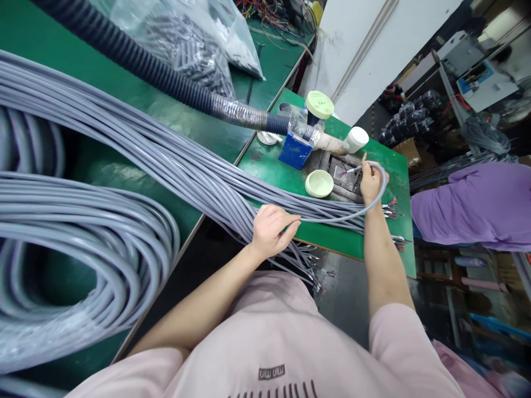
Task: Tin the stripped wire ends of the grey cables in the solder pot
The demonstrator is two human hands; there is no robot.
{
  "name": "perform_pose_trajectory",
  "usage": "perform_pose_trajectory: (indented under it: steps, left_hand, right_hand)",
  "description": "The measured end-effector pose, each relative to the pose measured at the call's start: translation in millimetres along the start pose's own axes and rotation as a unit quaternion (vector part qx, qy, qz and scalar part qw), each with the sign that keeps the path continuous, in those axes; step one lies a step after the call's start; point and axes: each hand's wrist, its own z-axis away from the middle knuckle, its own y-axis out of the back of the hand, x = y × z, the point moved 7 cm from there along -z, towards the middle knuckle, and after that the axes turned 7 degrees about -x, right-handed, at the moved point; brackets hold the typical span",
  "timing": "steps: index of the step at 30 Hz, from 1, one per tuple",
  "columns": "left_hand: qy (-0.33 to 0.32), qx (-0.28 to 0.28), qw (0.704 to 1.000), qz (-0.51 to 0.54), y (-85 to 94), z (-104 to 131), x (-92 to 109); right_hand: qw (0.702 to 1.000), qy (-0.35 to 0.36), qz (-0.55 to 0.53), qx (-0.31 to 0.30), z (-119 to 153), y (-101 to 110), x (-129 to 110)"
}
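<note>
A grey cable [382, 190] is bent in a loop, its stripped end pointing left. My right hand [370, 179] is closed around it near that end. The thin bare wires [343, 173] are over a small square pot with a silvery surface [339, 168], which looks like a solder pot; whether they touch is hard to tell. Farther back along the same cable, my left hand [271, 229] pinches it between thumb and fingers. Below and behind both hands runs a long bundle of grey cables [199, 166], with stripped ends spilling right.
A black ribbed hose [166, 74] crosses to a blue box [295, 149] beside the pot. Round it stand a pale green lid [318, 183], a green-topped container [319, 104] and a white cup [357, 139]. Coiled cables [124, 237] lie left. A person in purple [468, 207] is at right.
</note>
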Motion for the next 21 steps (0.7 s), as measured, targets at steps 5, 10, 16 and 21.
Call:
perform_pose_trajectory:
  steps: [5, 10, 16, 21]
  left_hand:
    - [0.001, -0.002, 1.0, 0.0, -0.3, 0.2, -0.7]
    - [0.033, 0.0, 0.999, 0.035, 1.2, -3.1, -2.9]
    - [0.23, -0.087, 0.901, 0.357, -27.0, 1.7, 2.5]
    - [0.321, -0.143, 0.744, 0.568, -59.0, 21.4, 24.2]
  right_hand:
    - [1.0, 0.006, -0.012, 0.021, 7.4, 19.6, -16.6]
    - [0.994, 0.074, -0.077, 0.037, 53.7, 78.3, -91.3]
    - [0.947, 0.246, -0.204, -0.013, 150.2, 103.4, -162.7]
    - [0.932, 0.313, -0.166, -0.08, 211.5, 95.7, -166.3]
